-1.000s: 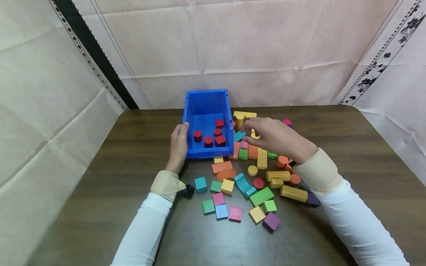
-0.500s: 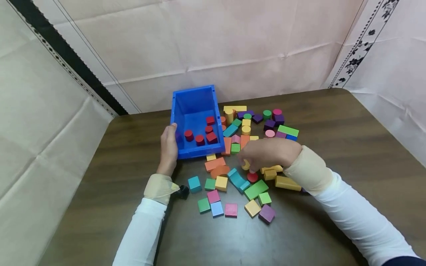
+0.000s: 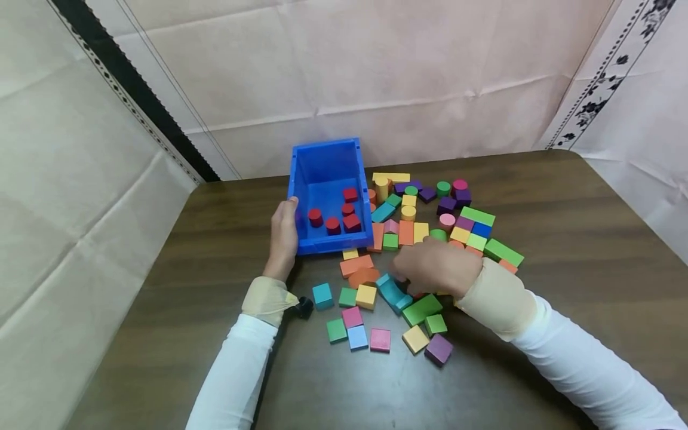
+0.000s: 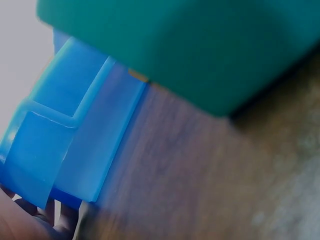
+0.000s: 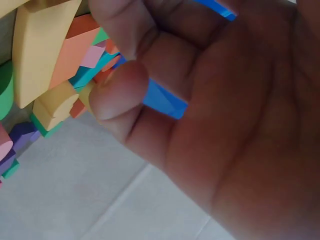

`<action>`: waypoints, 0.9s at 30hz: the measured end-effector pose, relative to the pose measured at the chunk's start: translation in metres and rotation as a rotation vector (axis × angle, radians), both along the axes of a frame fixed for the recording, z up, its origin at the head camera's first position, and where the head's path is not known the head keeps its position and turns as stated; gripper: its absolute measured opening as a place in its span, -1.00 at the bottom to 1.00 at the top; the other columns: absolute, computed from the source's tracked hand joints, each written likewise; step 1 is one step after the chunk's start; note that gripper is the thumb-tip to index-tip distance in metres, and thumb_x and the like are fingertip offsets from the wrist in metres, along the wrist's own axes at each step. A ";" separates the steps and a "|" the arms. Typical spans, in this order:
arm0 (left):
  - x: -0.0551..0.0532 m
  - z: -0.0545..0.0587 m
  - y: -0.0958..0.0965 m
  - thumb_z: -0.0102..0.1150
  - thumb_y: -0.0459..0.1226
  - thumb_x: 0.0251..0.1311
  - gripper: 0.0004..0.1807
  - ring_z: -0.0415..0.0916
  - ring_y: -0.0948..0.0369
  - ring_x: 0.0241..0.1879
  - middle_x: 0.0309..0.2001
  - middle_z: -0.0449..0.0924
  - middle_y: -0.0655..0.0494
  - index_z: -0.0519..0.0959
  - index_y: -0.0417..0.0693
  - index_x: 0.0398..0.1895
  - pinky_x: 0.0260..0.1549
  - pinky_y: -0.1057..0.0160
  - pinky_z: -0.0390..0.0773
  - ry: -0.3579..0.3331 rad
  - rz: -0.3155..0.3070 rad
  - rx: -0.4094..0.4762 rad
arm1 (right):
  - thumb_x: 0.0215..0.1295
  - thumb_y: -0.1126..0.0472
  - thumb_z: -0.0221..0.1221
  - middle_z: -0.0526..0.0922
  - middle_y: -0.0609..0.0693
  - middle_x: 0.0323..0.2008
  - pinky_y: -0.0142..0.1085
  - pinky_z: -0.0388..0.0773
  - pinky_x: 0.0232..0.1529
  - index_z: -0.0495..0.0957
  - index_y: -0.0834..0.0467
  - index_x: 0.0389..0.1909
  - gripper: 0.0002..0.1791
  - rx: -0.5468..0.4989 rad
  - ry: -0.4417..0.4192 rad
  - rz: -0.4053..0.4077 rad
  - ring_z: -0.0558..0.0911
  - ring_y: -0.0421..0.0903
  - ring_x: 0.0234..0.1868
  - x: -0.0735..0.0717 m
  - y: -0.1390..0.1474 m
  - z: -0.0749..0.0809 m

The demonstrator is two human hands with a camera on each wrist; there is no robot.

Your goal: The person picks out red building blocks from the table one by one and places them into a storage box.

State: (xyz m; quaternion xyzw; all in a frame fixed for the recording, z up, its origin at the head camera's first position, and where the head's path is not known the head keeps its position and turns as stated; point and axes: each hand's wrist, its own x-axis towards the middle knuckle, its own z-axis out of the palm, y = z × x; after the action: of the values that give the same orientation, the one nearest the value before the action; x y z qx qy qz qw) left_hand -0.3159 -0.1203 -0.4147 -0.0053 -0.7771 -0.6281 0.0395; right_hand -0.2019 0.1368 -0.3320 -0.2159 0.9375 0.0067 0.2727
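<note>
My left hand (image 3: 283, 239) grips the left wall of a blue plastic bin (image 3: 335, 246), its thumb up at the rim. Several red blocks (image 3: 333, 226), both cylinders and cubes, lie inside. In the left wrist view, fingers (image 4: 25, 222) curl under the edge of the bin (image 4: 85, 150). My right hand (image 3: 438, 266) is low among the loose blocks, fingertips bent down round a red cylinder (image 3: 418, 295) that it mostly covers. The right wrist view shows curled fingers (image 5: 120, 95), with the cylinder hidden. A curved blue block (image 3: 392, 292) lies just left of those fingertips.
Coloured blocks spread right of the bin and in front of it, among them a green block (image 3: 423, 309), a purple cube (image 3: 438, 349) and a teal cube (image 3: 322, 295) near the left wrist. The wooden table (image 3: 161, 334) meets a cloth backdrop (image 3: 344, 71) behind.
My right hand has come from the far blocks beside the bin toward me, down onto the red cylinder, and its fingers have closed. The left hand keeps its hold; the head view has shifted slightly.
</note>
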 end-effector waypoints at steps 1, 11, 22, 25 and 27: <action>0.000 0.000 0.001 -0.29 0.32 0.51 -0.19 0.30 -0.03 0.43 0.46 0.37 -0.06 0.34 -0.10 0.47 0.45 -0.23 0.26 -0.002 -0.007 -0.002 | 0.32 0.19 0.45 0.58 -0.05 -0.50 -0.26 0.54 -0.37 0.69 0.05 -0.27 -0.90 0.004 0.012 0.000 0.58 -0.09 -0.40 0.002 0.000 0.000; 0.001 0.001 -0.001 -0.29 0.31 0.53 -0.20 0.32 -0.03 0.40 0.43 0.38 -0.07 0.35 -0.12 0.44 0.42 -0.23 0.29 0.001 -0.009 -0.007 | 0.35 0.21 0.41 0.57 -0.04 -0.53 -0.23 0.53 -0.34 0.70 0.12 -0.22 -0.91 0.060 0.067 0.041 0.56 -0.10 -0.41 0.009 -0.008 -0.001; 0.000 -0.002 -0.004 -0.29 0.31 0.52 -0.19 0.31 -0.06 0.41 0.43 0.39 -0.12 0.37 -0.16 0.42 0.43 -0.26 0.27 0.007 0.002 0.000 | 0.31 0.16 0.46 0.58 -0.03 -0.50 -0.23 0.55 -0.33 0.71 0.13 -0.19 -0.83 0.071 0.059 -0.023 0.58 -0.08 -0.40 0.012 -0.012 -0.002; 0.000 -0.002 -0.004 -0.29 0.30 0.52 -0.19 0.30 -0.06 0.42 0.44 0.38 -0.12 0.36 -0.15 0.44 0.44 -0.26 0.26 0.003 -0.001 -0.001 | 0.29 0.18 0.46 0.58 -0.03 -0.49 -0.21 0.56 -0.32 0.69 0.12 -0.22 -0.84 0.081 0.044 -0.036 0.58 -0.07 -0.39 0.013 -0.012 -0.001; 0.000 -0.001 -0.003 -0.29 0.30 0.52 -0.19 0.30 -0.07 0.43 0.44 0.37 -0.13 0.35 -0.15 0.45 0.44 -0.27 0.25 0.006 -0.004 -0.001 | 0.29 0.19 0.46 0.58 -0.02 -0.48 -0.21 0.57 -0.33 0.68 0.12 -0.23 -0.84 0.083 0.037 -0.042 0.58 -0.06 -0.39 0.013 -0.011 -0.002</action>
State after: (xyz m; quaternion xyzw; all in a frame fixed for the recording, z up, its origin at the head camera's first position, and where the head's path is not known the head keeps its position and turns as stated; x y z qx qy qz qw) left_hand -0.3162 -0.1228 -0.4160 -0.0087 -0.7774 -0.6277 0.0405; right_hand -0.1885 0.1259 -0.3341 -0.1846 0.9457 0.0441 0.2640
